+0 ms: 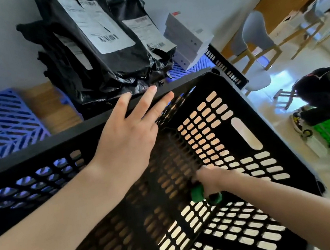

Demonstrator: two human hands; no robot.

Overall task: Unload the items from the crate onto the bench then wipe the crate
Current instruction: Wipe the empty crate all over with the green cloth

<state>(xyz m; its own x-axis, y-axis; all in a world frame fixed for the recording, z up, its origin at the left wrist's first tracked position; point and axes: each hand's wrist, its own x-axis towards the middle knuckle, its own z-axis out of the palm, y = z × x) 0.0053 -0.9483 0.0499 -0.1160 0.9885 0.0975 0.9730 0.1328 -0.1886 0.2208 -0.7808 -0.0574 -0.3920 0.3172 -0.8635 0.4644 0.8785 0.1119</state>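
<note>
I'm resting my left hand (127,134), fingers spread flat and gripping nothing, on the far rim of the black crate (241,101). My right hand (207,179) is reaching down inside it, clutching a green cloth (198,194); its fingers are blurred and mostly hidden. Black parcels (96,49) are lying stacked just beyond.

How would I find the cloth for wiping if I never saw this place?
Find the big black crate full of slots. Deep inside it, the right hand presses a small bunched cloth against the crate floor. It is the only bright green thing in there; everything around it is black plastic.
</note>
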